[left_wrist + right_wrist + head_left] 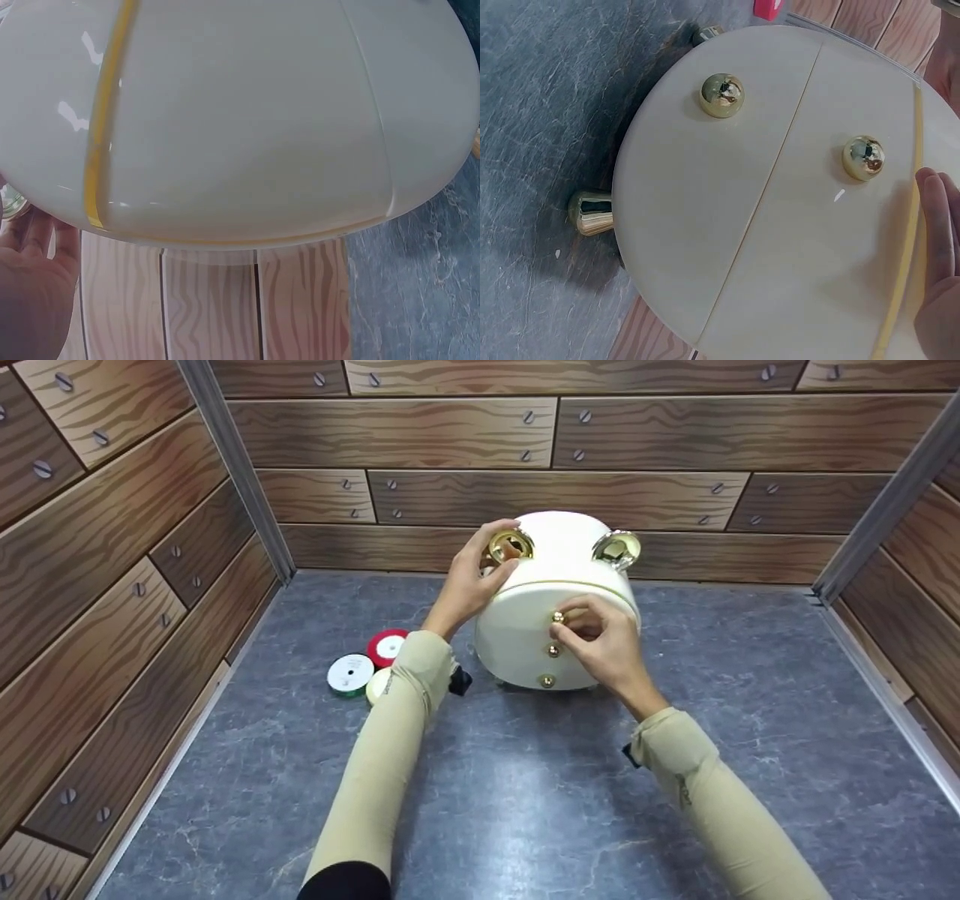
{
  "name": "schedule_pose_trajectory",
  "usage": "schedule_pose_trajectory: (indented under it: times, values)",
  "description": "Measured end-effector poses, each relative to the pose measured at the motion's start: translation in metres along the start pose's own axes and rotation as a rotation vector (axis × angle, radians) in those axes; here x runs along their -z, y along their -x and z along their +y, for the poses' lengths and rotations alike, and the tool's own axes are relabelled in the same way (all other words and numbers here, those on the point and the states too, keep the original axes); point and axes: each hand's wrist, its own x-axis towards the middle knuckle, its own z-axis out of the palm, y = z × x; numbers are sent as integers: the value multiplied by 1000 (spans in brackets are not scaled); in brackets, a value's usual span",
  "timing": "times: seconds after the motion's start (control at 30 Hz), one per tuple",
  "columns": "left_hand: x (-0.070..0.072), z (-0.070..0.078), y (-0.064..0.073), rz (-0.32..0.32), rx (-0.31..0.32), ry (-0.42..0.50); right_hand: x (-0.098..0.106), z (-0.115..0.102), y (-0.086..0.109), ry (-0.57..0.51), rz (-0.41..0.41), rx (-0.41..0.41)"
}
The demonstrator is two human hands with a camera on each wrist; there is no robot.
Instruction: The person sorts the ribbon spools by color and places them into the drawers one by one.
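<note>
A glossy white rounded box stands on the floor, its front carrying three gold knobs in a column and its top two gold ear-shaped rings. My left hand grips the left gold ear, fingers behind it and thumb in front. At the top knob, my right hand pinches with thumb and forefinger. Below it sit the middle knob and the lowest knob. A thin seam crosses the front between those two. The right gold ear stands free of both hands. A yellow line edges the box.
Left of the box lie three ribbon spools: a red one, a green one with a white face and a cream one partly behind my left sleeve. Wood-patterned walls enclose the grey marbled floor behind and on both sides.
</note>
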Motion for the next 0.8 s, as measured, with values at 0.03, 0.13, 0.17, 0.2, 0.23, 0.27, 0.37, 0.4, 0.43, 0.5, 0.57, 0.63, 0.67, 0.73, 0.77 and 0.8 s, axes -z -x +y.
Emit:
schedule_pose_trajectory:
  times: [0.03, 0.13, 0.17, 0.2, 0.23, 0.27, 0.37, 0.4, 0.43, 0.5, 0.57, 0.63, 0.67, 0.73, 0.77, 0.8]
  values:
    - [0, 0, 0, -3, -2, 2, 0, 0, 1, -2, 0, -1]
    - [0, 0, 0, -7, -6, 3, 1, -1, 4, 0, -1, -5]
    - [0, 0, 0, -7, -6, -1, 1, -2, 5, 4, -1, -7]
    - [0, 0, 0, -8, -5, -5, 2, -2, 5, 4, -5, -4]
    - [1, 0, 0, -9, -4, -5, 2, -2, 6, 7, -9, 0]
    - [1, 0, 0, -11, -3, -6, 3, -2, 7, 6, -12, 6]
    - [0, 0, -1, -18, 0, -6, 4, -3, 8, 4, -19, 29]
    - [0, 1, -1, -20, 1, -6, 5, -3, 9, 2, -21, 38]
    - [0, 1, -1, -20, 2, -8, 5, -4, 10, 2, -21, 44]
    - [0, 0, -1, -20, 3, -9, 6, -5, 11, 3, -20, 51]
    - [0, 1, -1, -19, 4, -7, 6, -7, 13, 0, -21, 53]
    - [0, 1, 0, -18, 3, -4, 5, -11, 15, -3, -22, 44]
    - [1, 1, 0, -18, 2, -4, 6, -11, 17, -6, -25, 45]
    - [1, 1, 0, -20, 0, -8, 6, -13, 20, -12, -30, 41]
    - [1, 1, 0, -22, -1, -11, 6, -14, 21, -15, -34, 41]
    - [1, 1, 0, -22, -2, -12, 7, -14, 22, -14, -35, 43]
